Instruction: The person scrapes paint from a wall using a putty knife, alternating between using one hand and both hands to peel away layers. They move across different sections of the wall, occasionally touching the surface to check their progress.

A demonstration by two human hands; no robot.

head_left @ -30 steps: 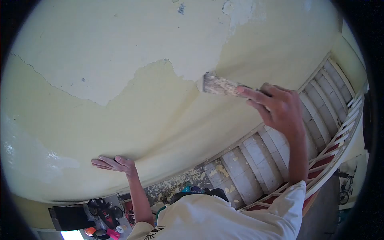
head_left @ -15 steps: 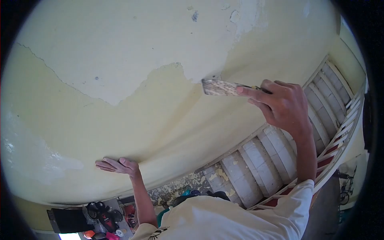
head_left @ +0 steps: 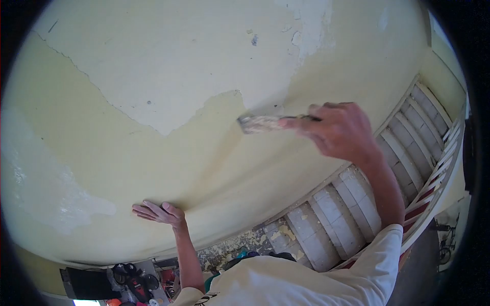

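Observation:
My right hand (head_left: 342, 130) grips a scraper (head_left: 263, 123), a putty knife with a wide blade spotted with pale residue. Its blade end points left, over the lower edge of a pale patch (head_left: 168, 71) on the yellow wall (head_left: 204, 163) where the paint is gone. Some motion blur softens this hand and the blade. Lower left, my left hand (head_left: 159, 212) lies on the wall with fingers stretched out, holding nothing.
Tiled stairs (head_left: 326, 219) run up along the wall to the right, bordered by a white railing (head_left: 434, 178). Paint flakes (head_left: 229, 239) litter the floor below. A table with several tools (head_left: 135, 280) and a black screen (head_left: 89, 283) stand at lower left. A bicycle (head_left: 446, 245) is at far right.
My right hand has moved left and slightly down with the scraper. The camera view has shifted a little, while my left hand stays on the wall.

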